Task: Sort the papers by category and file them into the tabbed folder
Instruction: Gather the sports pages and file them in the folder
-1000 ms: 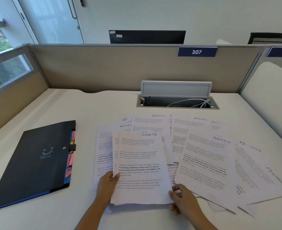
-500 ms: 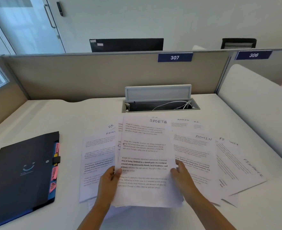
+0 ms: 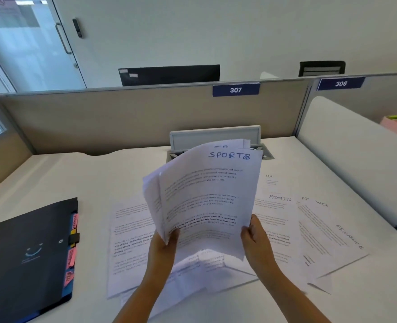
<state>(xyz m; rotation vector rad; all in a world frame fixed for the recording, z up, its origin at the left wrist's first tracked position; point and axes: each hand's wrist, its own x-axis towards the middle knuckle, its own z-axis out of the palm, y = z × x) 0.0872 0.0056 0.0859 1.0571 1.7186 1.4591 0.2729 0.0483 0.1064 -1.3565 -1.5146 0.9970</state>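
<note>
A small stack of white papers [image 3: 207, 197], the front sheet headed SPORTS, is held upright above the desk. My left hand [image 3: 163, 249] grips its lower left edge, and my right hand [image 3: 254, 238] grips its lower right edge. Under and around it, more printed sheets lie spread on the desk: one marked ADMIN [image 3: 275, 217], one marked FINANCE [image 3: 332, 238] and an unlabelled one at the left [image 3: 130, 243]. A black tabbed folder [image 3: 27, 257] with pink tabs on its right edge lies shut at the left.
An open cable tray [image 3: 216, 134] sits in the white desk [image 3: 53, 173] behind the papers. Beige partitions with signs 307 and 306 wall the back and left. A white divider [image 3: 356, 159] stands at the right.
Both hands have lifted the SPORTS stack off the desk and tilted it upright. The camera view has shifted to the right.
</note>
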